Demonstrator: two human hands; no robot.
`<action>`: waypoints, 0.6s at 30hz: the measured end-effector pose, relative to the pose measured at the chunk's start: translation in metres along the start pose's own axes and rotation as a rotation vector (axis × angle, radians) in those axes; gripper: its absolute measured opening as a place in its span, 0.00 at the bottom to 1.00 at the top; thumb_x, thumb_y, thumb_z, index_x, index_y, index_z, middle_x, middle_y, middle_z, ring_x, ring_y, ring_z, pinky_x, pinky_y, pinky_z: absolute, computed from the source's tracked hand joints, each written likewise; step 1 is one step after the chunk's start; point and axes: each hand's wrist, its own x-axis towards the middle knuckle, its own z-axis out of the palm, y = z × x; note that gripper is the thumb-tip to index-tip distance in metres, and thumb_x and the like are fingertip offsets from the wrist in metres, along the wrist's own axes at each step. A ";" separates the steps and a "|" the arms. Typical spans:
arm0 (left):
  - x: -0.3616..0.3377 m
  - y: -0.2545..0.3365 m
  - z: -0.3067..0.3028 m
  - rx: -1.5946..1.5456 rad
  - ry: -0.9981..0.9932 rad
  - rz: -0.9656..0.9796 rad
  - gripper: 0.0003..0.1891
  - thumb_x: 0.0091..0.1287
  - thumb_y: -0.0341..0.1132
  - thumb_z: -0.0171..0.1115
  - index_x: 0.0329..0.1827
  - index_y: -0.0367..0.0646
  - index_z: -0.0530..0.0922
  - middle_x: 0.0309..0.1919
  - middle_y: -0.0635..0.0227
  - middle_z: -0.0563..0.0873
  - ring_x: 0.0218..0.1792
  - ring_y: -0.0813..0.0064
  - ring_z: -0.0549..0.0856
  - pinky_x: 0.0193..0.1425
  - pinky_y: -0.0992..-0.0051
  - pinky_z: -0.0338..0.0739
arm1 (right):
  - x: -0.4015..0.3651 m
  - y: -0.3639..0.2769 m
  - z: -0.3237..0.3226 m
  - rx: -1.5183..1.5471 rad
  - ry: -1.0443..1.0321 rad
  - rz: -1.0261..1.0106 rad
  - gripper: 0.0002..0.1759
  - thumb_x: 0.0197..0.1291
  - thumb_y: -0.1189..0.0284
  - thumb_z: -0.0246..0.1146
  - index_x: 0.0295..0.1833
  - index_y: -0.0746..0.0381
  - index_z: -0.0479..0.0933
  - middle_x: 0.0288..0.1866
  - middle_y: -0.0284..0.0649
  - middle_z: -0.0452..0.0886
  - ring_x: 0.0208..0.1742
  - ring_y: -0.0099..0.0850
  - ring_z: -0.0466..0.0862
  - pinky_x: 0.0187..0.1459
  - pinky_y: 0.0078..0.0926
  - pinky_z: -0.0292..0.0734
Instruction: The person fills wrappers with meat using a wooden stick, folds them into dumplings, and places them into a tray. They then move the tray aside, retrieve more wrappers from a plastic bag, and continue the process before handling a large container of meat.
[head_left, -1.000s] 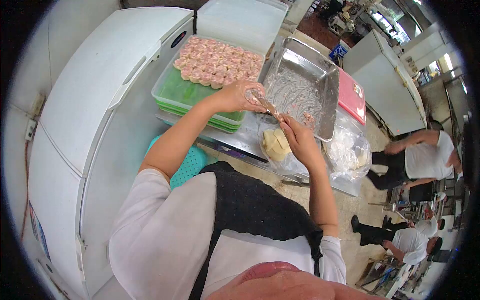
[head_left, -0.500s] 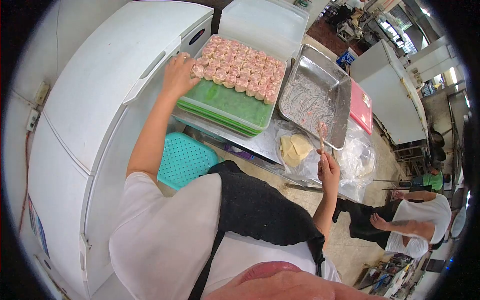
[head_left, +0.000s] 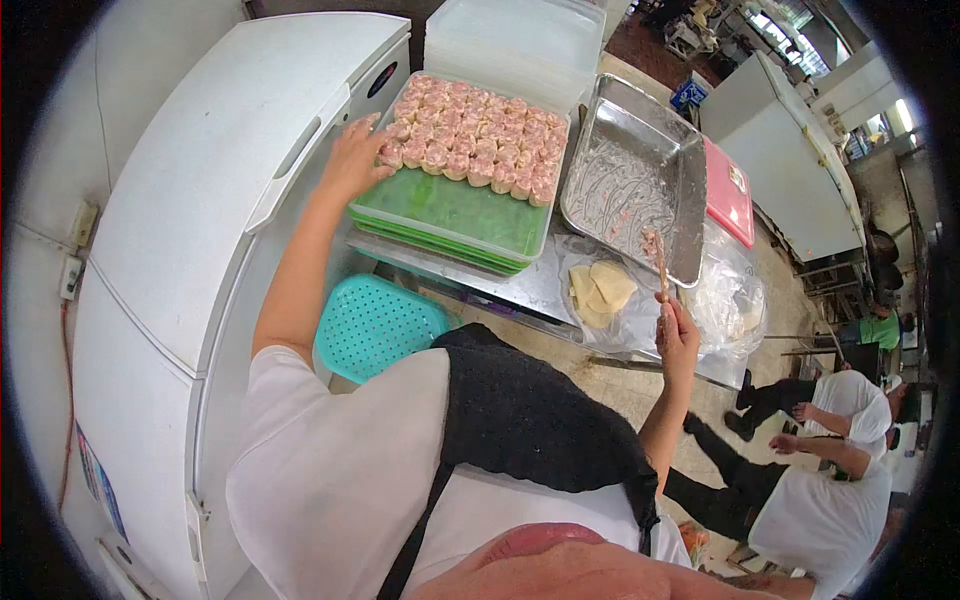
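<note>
The left hand (head_left: 352,160) lies open with its fingers spread at the left end of a clear plastic tray (head_left: 450,208). The fingertips touch the end dumpling of the front row, and nothing is gripped. The dumplings (head_left: 480,128) stand upright in close rows across the far half of the tray, their pink filling showing at the top. The near half shows bare green liner.

They look soft, light and easily dented, with damp, slightly tacky skins. I judge each is best taken low on its pleated sides with two or three fingertips, not pressed from above. The tray sits on a stack of similar ones and seems thin and flexible, so a loaded one would want a hold on both long rims.

The right hand (head_left: 680,335) is clenched on the lower end of a thin spatula (head_left: 661,275), held upright. A dab of pink filling (head_left: 651,241) sticks to its tip, just at the near rim of a steel pan (head_left: 690,195) smeared with the same paste. The stick looks stiff and light, and greasy toward the tip.

Pale round wrappers (head_left: 600,288) lie on plastic on the counter (head_left: 500,283), between pan and hand. They look thin, limp and liable to tear. A white chest freezer (head_left: 230,150) stands to the left.
</note>
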 end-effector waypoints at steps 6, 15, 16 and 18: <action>0.018 -0.002 0.001 0.092 0.056 0.016 0.24 0.49 0.39 0.77 0.50 0.47 0.78 0.72 0.57 0.65 0.72 0.52 0.64 0.72 0.54 0.61 | 0.003 -0.005 -0.004 -0.008 0.010 0.015 0.16 0.71 0.68 0.58 0.58 0.64 0.79 0.25 0.22 0.67 0.23 0.12 0.63 0.24 0.12 0.58; 0.021 -0.002 0.004 0.005 0.060 0.003 0.24 0.47 0.36 0.78 0.44 0.43 0.74 0.71 0.48 0.67 0.71 0.48 0.65 0.72 0.56 0.62 | 0.010 -0.009 -0.025 -0.051 0.043 0.074 0.17 0.68 0.67 0.61 0.58 0.63 0.79 0.25 0.24 0.69 0.24 0.14 0.67 0.26 0.14 0.62; 0.017 0.004 -0.001 0.072 0.048 0.031 0.26 0.47 0.37 0.78 0.49 0.44 0.75 0.70 0.49 0.68 0.68 0.48 0.68 0.70 0.56 0.65 | 0.010 -0.010 -0.028 -0.014 0.036 0.118 0.18 0.67 0.68 0.62 0.59 0.63 0.79 0.25 0.24 0.70 0.25 0.15 0.68 0.27 0.15 0.63; 0.010 0.031 -0.023 0.135 0.045 0.078 0.29 0.48 0.38 0.78 0.53 0.45 0.75 0.69 0.51 0.69 0.66 0.49 0.72 0.68 0.57 0.67 | 0.013 -0.005 -0.034 -0.075 0.043 0.085 0.19 0.66 0.69 0.64 0.60 0.63 0.77 0.26 0.25 0.70 0.25 0.15 0.68 0.27 0.16 0.64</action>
